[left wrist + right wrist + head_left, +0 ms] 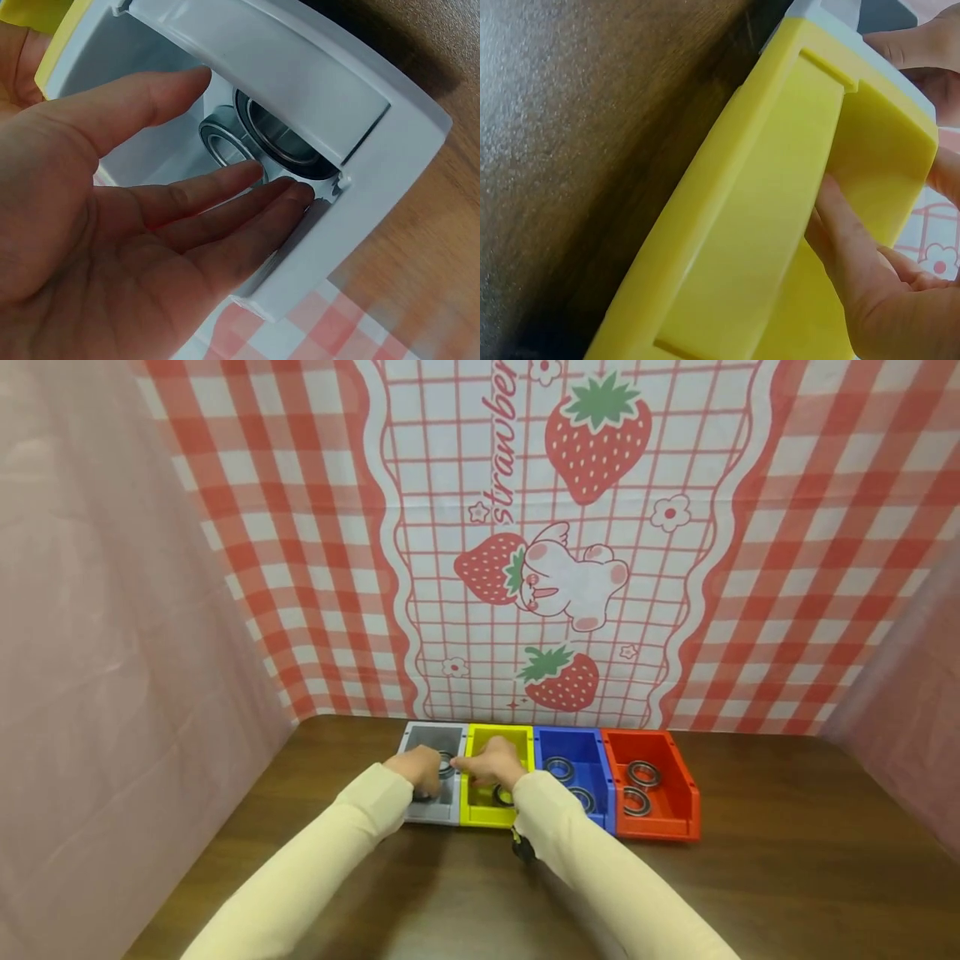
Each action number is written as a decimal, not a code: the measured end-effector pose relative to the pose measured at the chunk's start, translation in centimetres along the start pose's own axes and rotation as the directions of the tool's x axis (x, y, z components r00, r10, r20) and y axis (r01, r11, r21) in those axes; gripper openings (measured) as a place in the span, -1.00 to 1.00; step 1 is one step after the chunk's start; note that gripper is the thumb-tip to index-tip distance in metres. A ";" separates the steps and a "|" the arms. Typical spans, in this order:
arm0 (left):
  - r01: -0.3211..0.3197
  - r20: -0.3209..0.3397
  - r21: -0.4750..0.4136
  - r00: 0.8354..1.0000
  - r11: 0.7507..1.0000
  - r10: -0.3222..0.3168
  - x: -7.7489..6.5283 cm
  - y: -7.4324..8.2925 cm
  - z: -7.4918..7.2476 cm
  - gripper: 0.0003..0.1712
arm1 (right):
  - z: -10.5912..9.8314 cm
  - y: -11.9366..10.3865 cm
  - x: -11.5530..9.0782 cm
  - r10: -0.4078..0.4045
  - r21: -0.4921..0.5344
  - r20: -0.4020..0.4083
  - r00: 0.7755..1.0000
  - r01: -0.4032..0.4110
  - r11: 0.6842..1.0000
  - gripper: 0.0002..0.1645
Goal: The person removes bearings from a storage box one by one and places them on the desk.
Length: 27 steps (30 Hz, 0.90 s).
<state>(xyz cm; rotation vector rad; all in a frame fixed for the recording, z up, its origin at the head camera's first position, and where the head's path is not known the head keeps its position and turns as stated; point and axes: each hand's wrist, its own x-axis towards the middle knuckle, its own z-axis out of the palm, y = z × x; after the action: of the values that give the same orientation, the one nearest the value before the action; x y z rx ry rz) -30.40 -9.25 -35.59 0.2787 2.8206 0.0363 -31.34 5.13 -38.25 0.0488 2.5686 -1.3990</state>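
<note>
My left hand [418,770] reaches down into the grey bin [433,817] at the left end of the row. In the left wrist view its fingers lie loosely extended, the thumb apart, with fingertips right at a smaller ball bearing [215,120] and a larger ball bearing [319,166]. Over the neighbouring yellow bin [487,817] is my right hand [493,762], one finger stretched toward the grey bin's side wall. Other fingers [840,217] hang down inside the yellow bin in the right wrist view. A bearing [498,797] shows partly below that hand.
To the right stand a blue bin [609,818] and a red bin [660,831], each with bearings inside. All the bins sit side by side on a brown wooden table [780,827], against a checked strawberry cloth [322,543] behind.
</note>
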 end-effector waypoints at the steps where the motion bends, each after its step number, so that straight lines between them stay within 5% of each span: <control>1: -0.003 0.003 -0.001 1.000 1.000 0.003 0.0 0.0 0.0 -0.87 | 0.0 0.0 0.0 0.004 0.007 0.000 1.000 -0.004 1.000 -0.60; 27: 0.009 -0.033 0.044 0.999 0.999 -0.008 0.7 0.4 1.0 -0.84 | 0.2 -0.6 0.3 0.078 0.025 -0.008 0.997 -0.078 0.997 -0.52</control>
<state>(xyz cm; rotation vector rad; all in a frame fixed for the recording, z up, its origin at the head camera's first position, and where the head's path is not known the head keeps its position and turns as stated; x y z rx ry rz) -30.68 -8.75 -36.74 0.2787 2.8582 -0.0235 -31.70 4.64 -37.94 0.1572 2.5279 -1.4047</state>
